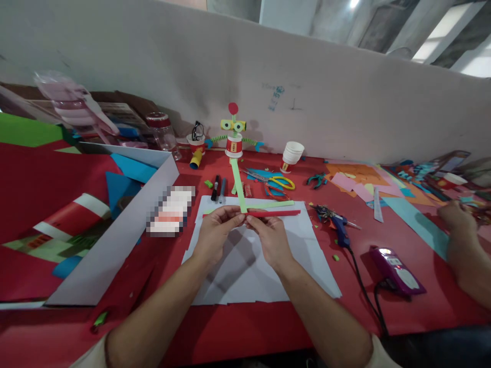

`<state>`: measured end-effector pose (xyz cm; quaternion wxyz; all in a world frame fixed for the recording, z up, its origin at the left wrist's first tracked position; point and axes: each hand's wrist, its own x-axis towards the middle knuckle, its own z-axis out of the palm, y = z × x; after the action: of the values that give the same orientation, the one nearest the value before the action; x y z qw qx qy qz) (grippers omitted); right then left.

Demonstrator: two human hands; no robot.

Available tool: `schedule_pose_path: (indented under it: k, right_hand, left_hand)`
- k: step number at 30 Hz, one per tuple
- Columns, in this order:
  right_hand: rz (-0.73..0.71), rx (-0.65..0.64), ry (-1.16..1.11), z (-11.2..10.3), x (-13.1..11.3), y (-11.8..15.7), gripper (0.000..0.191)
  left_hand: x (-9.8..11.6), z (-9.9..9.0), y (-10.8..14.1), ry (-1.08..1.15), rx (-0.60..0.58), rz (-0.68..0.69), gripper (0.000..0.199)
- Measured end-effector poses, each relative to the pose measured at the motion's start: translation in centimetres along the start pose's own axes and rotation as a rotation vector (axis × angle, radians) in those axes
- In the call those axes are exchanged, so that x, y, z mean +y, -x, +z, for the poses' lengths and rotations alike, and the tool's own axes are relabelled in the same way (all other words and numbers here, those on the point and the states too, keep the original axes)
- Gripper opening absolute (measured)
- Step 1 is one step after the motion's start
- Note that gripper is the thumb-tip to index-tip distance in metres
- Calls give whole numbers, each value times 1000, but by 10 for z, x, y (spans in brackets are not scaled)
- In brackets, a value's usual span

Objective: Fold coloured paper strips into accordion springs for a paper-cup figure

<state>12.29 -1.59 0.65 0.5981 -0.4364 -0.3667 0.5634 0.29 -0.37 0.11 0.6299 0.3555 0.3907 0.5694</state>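
Note:
Both hands meet over white paper sheets on the red table. My left hand is closed, thumb and fingers pinching a light green paper strip where it crosses a red paper strip. From the other side my right hand pinches the same crossing, its thumb nearly touching the left one. The green strip points away from me toward a paper-cup figure; the red one lies crosswise. Behind the red strip rests another light green strip. The fingers hide part of the crossing.
Scissors, two markers and pliers lie beyond the paper. A glue gun with a cord and a purple device sit right. The cup figure stands behind. Left is a box; far right, another person's hand.

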Motion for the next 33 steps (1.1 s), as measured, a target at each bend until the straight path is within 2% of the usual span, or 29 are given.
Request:
schedule_pose_path:
  k: [4,7,10,16,22,27,33]
  right_hand:
    - [-35,-36,87,0,-3,0,9]
    - [-35,-5,171,0,-3,0,12]
    - [-51,2,234,-1,-2,-1,11]
    - [-52,-21,293,-2,-1,1,4]
    - [-42,-9,351,-5,5,0,12]
    - [-11,2,279,-6,4,-2,10]
    - [-40,38,299,-6,3,-4,17]
  left_hand:
    - [9,-4,-3,-92,-156,-67,19]
    - [14,-11,-7,-211,-203,-109,13]
    - [14,-16,-9,-278,-193,-127,14]
    - [9,-16,-9,-254,-127,-156,14]
    - [7,-12,-9,-241,-89,-169,14]
    - [5,-10,-7,-189,-74,-205,16]
    - [3,-5,-4,-216,-62,-139,16]
